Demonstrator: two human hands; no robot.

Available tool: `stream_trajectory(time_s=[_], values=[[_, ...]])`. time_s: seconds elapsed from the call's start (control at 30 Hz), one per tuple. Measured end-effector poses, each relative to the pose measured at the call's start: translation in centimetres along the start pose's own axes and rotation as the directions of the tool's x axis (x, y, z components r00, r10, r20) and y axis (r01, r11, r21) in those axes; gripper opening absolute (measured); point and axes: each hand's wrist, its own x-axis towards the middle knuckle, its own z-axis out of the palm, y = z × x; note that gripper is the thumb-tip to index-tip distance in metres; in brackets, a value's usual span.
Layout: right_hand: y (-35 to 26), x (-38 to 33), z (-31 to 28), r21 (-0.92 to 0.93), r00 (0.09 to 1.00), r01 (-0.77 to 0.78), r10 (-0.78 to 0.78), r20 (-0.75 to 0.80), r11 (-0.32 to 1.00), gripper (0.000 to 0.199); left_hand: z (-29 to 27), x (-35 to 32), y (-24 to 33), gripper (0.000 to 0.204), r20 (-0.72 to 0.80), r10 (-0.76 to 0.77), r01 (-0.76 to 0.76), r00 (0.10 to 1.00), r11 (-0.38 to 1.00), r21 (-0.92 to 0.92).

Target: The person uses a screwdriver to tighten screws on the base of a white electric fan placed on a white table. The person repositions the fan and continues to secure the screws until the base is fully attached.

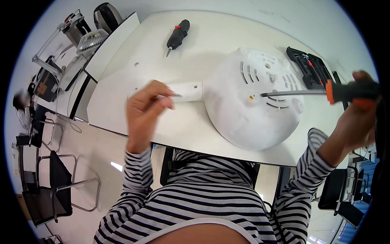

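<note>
A white round appliance (243, 105) lies upside down on the white table (203, 40), its vented base facing up and its white handle (185, 91) pointing left. My right hand (353, 122) grips a screwdriver (325, 92) with a black and orange handle; its shaft tip rests at a screw hole in the middle of the base. My left hand (146, 110) hovers over the handle's end, pinching a small screw (176, 95) between thumb and fingers.
A black electric screwdriver (177, 35) lies at the far middle of the table. A black bit case (306, 67) lies open beyond the appliance. A kettle (106, 16), small fan (91, 40) and clutter stand at the far left. Chairs stand left and right.
</note>
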Motion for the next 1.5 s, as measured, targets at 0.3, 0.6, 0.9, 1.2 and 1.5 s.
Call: stream_trajectory(time_s=[0.3, 0.6, 0.9, 1.2, 1.5], values=[[0.0, -8.5, -4.3, 0.235, 0.955, -0.285, 0.296, -0.012, 0.929, 0.058, 6.0, -2.3, 0.6, 0.015, 0.187, -0.139, 0.104, 0.973, 0.977, 0.184], [-0.7, -9.3, -3.3, 0.079, 0.932, -0.349, 0.354, -0.073, 0.934, 0.062, 6.4, -2.9, -0.3, 0.064, 0.414, 0.161, -0.359, 0.896, 0.811, 0.462], [-0.5, -9.0, -3.1, 0.132, 0.945, -0.315, 0.323, -0.045, 0.940, 0.062, 6.3, -2.9, -0.7, 0.066, 0.491, 0.280, -0.515, 0.825, 0.731, 0.448], [-0.9, -8.8, -3.1, 0.053, 0.957, -0.289, 0.288, 0.020, 0.956, 0.061, 6.5, -2.8, -0.7, 0.068, 0.503, 0.344, -0.585, 0.793, 0.660, 0.471], [-0.8, -8.7, -2.9, 0.039, 0.958, -0.283, 0.285, -0.031, 0.958, 0.063, 6.8, -3.0, -0.9, 0.067, 0.494, 0.399, -0.627, 0.773, 0.602, 0.494]])
